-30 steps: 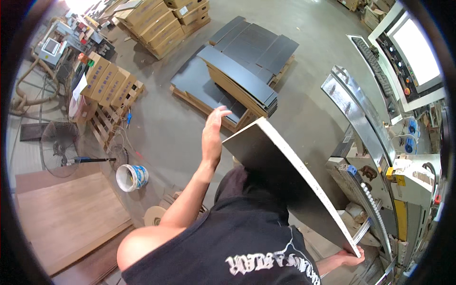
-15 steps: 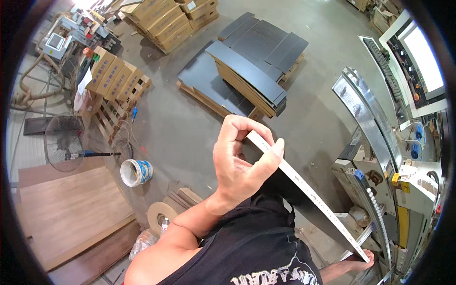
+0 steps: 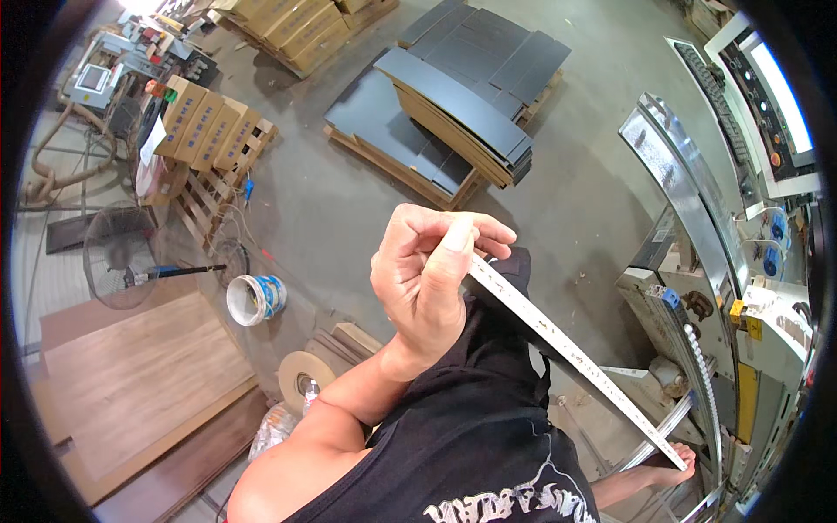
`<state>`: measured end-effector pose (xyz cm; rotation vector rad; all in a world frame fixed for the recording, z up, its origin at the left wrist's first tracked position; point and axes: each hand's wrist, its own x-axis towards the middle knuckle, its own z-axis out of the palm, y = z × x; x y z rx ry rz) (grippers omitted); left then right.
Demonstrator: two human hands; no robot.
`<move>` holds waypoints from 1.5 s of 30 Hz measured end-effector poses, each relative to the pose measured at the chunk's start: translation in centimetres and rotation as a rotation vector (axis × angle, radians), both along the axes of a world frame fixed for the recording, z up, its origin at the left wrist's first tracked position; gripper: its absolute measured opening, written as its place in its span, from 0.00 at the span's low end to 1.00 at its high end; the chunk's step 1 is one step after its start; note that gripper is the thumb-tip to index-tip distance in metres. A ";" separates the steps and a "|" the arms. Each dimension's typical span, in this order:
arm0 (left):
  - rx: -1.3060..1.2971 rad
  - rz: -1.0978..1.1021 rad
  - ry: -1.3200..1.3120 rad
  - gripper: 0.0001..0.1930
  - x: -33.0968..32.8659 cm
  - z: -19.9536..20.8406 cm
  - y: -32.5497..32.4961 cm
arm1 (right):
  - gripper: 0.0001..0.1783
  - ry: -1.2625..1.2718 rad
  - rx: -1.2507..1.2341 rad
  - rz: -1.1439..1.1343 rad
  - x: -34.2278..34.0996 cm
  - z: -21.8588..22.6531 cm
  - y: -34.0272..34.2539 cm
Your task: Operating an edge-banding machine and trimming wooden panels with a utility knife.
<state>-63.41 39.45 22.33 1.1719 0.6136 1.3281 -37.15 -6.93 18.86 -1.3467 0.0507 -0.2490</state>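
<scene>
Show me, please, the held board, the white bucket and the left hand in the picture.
Held board (image 3: pixel 576 358): head view, on its long white edge.
White bucket (image 3: pixel 273 295): head view, on its outer wall.
Left hand (image 3: pixel 422 286): head view, on its middle.

Grey floor (image 3: pixel 582 218) before me, pale wall (image 3: pixel 51 279) on my left, wire fan (image 3: pixel 119 256) nearby, bright light (image 3: pixel 139 6) beyond, lit screen (image 3: pixel 781 98) at right
</scene>
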 end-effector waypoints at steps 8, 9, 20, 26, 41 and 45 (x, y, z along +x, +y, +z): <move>-0.069 0.007 -0.013 0.14 -0.1 0.1 -1.1 | 0.14 0.062 0.001 0.130 0.9 -1.4 -4.2; -0.066 0.006 -0.011 0.14 -0.1 0.1 -1.3 | 0.14 0.059 -0.004 0.113 0.8 -1.3 -3.5; 0.150 0.055 0.188 0.07 2.8 -1.3 -1.7 | 0.11 -0.029 -0.335 -0.291 -0.9 -0.4 -1.2; 0.005 0.354 0.196 0.10 -1.4 -3.6 4.6 | 0.23 -0.072 -0.148 -0.072 -0.3 1.4 7.3; -0.123 0.386 0.231 0.14 2.4 -5.2 3.9 | 0.35 -0.086 0.061 0.056 -4.1 4.4 6.5; -0.105 0.371 0.226 0.14 2.4 -5.3 4.1 | 0.31 -0.204 -0.006 0.094 -3.4 3.4 5.4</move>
